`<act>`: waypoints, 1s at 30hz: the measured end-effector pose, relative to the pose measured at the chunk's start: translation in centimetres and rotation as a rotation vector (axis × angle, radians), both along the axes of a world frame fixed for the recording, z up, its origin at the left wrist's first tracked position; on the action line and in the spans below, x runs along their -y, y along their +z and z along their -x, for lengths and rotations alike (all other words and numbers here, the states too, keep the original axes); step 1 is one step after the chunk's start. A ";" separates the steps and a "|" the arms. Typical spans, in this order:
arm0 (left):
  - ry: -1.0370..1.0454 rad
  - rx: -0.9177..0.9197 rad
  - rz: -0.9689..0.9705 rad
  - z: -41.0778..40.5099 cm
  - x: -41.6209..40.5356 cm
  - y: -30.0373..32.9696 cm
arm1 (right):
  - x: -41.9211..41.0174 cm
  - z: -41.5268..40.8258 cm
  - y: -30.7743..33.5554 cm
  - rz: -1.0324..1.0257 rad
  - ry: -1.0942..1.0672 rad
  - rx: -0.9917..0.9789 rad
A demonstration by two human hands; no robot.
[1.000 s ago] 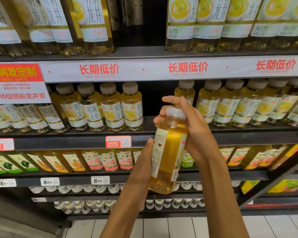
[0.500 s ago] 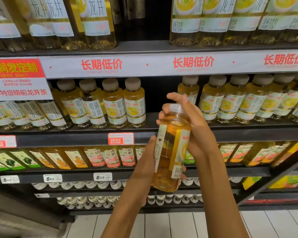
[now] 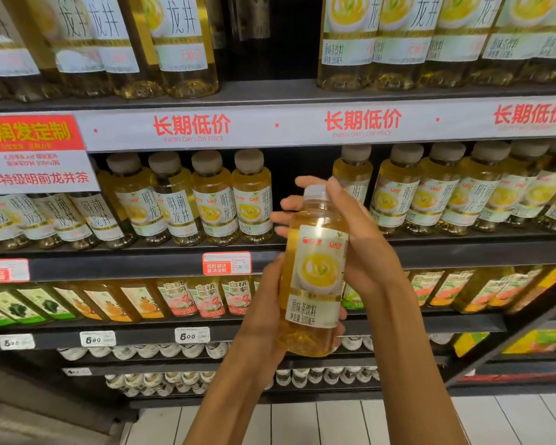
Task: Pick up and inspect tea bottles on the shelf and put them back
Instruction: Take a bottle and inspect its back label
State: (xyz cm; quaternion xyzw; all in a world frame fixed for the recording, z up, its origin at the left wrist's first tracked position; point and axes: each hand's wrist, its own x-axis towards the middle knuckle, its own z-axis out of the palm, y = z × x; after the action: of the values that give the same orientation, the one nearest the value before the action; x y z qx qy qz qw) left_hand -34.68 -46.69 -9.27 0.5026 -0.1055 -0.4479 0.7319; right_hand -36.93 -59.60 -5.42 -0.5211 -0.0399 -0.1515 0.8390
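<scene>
tea bottle upright, in front of shelf | left hand grips base | right hand wraps neck, label faces out

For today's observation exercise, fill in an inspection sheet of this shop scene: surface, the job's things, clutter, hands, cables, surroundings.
Surface: dark shelf with a gap in the row of tea bottles, right behind the held one.
Job's things: held tea bottle, upright, front label toward the camera, pale cap on; shelved tea bottles standing in rows on either side of the gap.
Clutter: red price tag on the shelf edge.
Hands: left hand grips the bottle's lower part; right hand wraps its upper part, fingers by the cap.
Cables: nothing seen.
Surroundings: white banner reading EVERY DAY LOW PRICE, peach drinks on the shelf below, white tiled floor.
</scene>
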 end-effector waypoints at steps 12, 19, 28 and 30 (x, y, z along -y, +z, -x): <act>0.132 0.164 -0.086 0.3 -0.1 0.3 | 0.4 0.1 0.8 0.144 -0.141 -0.028; -0.144 -0.054 0.113 0.7 -0.6 -0.7 | 0.5 0.0 0.2 -0.146 0.010 -0.001; 0.002 0.267 -0.082 0.8 -0.9 0.2 | 0.6 1.5 0.8 0.145 -0.219 0.002; 0.013 0.305 -0.071 1.0 -0.9 0.4 | 0.5 1.5 0.7 0.144 -0.250 -0.041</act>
State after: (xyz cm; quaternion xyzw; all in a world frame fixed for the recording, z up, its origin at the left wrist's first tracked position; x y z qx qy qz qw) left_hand -35.72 -45.75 -8.84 0.5909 -0.1961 -0.3651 0.6922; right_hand -38.39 -60.07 -4.71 -0.5838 0.0318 -0.2408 0.7747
